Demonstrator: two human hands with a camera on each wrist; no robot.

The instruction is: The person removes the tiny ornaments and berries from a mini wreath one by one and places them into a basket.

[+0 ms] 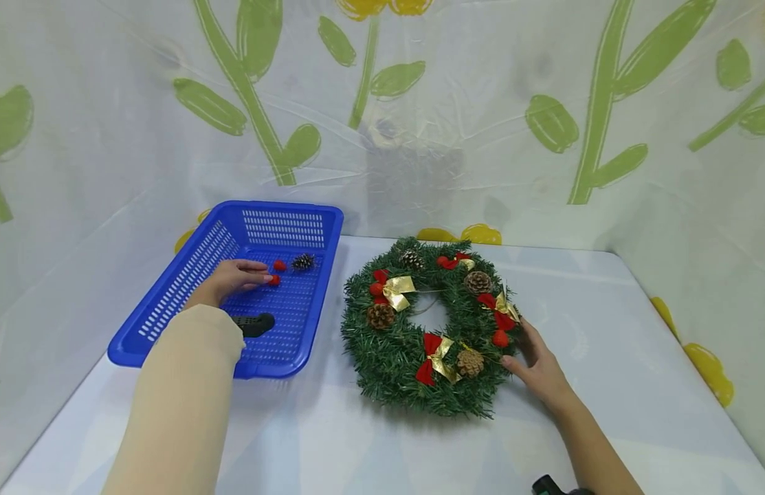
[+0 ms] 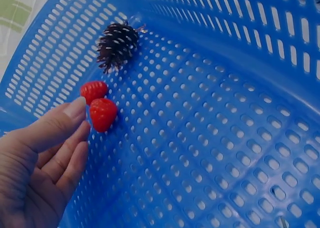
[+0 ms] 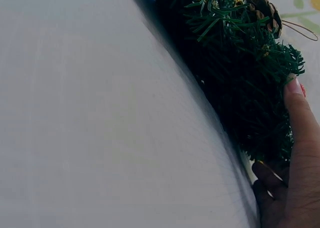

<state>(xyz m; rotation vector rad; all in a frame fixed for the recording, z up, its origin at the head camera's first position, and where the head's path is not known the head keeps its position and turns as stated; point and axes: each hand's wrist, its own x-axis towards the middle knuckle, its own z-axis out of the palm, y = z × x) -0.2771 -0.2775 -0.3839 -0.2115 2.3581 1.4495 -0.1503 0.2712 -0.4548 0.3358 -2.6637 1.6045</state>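
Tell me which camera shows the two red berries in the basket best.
The left wrist view: both red berries appear large, their bumps visible. The head view shows them smaller, by the left hand; the right wrist view doesn't show them.

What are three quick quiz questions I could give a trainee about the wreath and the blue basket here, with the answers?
1. Which hand has its thumb on the edge of the wreath?
2. True or false: the left hand is inside the blue basket.
3. How many red berries show in the basket?
A) one
B) two
C) five

Key:
1. The right hand.
2. True.
3. B.
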